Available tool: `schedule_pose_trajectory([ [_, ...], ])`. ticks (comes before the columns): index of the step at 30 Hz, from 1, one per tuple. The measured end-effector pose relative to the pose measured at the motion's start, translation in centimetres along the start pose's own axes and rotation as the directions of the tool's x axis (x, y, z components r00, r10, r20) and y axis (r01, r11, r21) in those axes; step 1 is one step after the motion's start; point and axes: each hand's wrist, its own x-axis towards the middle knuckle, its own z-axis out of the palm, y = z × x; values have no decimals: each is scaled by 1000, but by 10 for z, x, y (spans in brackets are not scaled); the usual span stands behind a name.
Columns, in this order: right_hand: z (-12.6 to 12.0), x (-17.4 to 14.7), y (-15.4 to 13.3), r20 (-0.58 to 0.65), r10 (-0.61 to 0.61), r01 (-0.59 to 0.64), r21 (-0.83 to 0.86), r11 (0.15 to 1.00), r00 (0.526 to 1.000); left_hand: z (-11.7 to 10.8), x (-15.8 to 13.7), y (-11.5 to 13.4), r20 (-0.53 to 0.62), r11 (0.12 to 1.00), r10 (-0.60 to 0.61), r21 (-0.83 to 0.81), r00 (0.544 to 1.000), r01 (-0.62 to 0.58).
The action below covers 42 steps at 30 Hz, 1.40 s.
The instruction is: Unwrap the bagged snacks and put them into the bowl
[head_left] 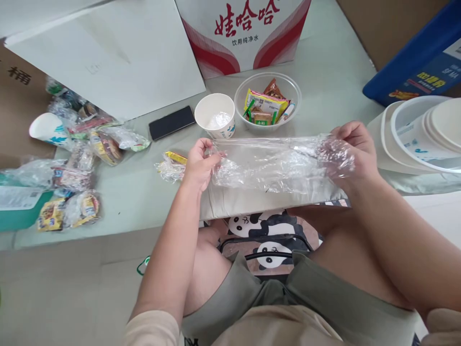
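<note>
A clear plastic bag (pixel 266 163) is stretched flat between my two hands, above the table's front edge. My left hand (pixel 202 163) pinches its left end between thumb and fingers. At the other end, my right hand (pixel 355 149) has its fingers closed on the crumpled plastic. Just behind the bag stands a paper cup (pixel 215 108) with some clear plastic inside. To the cup's right, a clear plastic bowl (pixel 248 122) holds several packaged snacks (pixel 268 103). A small yellow snack packet (pixel 175 158) in clear wrap lies beside my left hand, partly hidden by it.
A black phone (pixel 172 123) lies left of the cup. Wrapped snacks (pixel 108 144) and a tipped paper cup (pixel 50 129) cover the table's left side. White containers with stacked cups (pixel 428 132) stand at right, near a blue jug (pixel 414 62). A printed carton (pixel 248 38) stands behind.
</note>
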Motion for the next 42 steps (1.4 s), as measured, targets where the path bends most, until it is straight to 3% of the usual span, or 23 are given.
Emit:
schedule_pose_trajectory([
  [4,-12,9,-2,-64,25,-22,49,999,998,-2,5,-1,-47,997,65,-36,997,-67],
  [7,-21,18,-3,-125,-93,92,-17,996,988,-7,6,1,41,998,41,-51,998,-39],
  [9,-17,18,-2,-52,-154,149,-91,985,987,-9,3,3,160,999,31,-40,987,-25],
  [11,-1,12,-2,172,-61,88,-153,984,983,-8,-2,5,280,999,20,-29,960,-13],
  [12,12,7,-1,311,33,31,-199,980,950,-6,-5,6,335,1000,7,-25,942,2],
  [14,39,-3,-1,550,246,-51,-345,937,798,-3,-9,6,425,999,-22,-12,905,30],
  [16,62,-12,-3,629,440,-72,-521,850,641,0,-10,5,449,999,-3,31,894,-13],
  [18,72,-18,-7,591,566,-72,-653,754,575,-1,-6,2,373,984,94,104,923,-142],
  [21,62,-20,-15,499,599,-77,-725,685,626,-7,4,0,138,936,276,187,951,-299],
  [24,41,-20,-16,427,528,-136,-669,731,734,-9,6,1,-37,950,306,82,951,-302],
  [26,34,-21,-11,357,437,-188,-557,809,825,-1,-2,0,-3,978,192,-75,981,-192],
  [27,33,-21,-7,315,392,-202,-496,845,864,5,-8,-2,77,985,103,-150,992,-91],
  [28,34,-23,-3,279,355,-208,-443,872,892,13,-15,-5,191,980,4,-194,982,33],
  [29,35,-24,1,254,329,-209,-405,890,909,22,-22,-8,323,967,-94,-194,942,163],
  [31,40,-27,9,246,306,-200,-375,905,920,39,-34,-17,537,942,-206,-119,818,315],
  [32,42,-29,12,259,304,-193,-378,905,917,46,-37,-21,583,946,-223,-66,782,319],
  [33,43,-29,14,282,306,-182,-394,901,909,50,-38,-24,579,959,-227,-8,783,285],
  [37,36,-29,19,397,317,-46,-559,828,861,47,-27,-28,388,969,-177,228,904,91],
  [39,32,-28,21,441,336,-1,-604,797,832,38,-20,-27,422,951,-142,311,895,4],
  [42,32,-25,26,481,363,-38,-561,827,798,25,-15,-27,551,947,-91,306,829,-100],
])
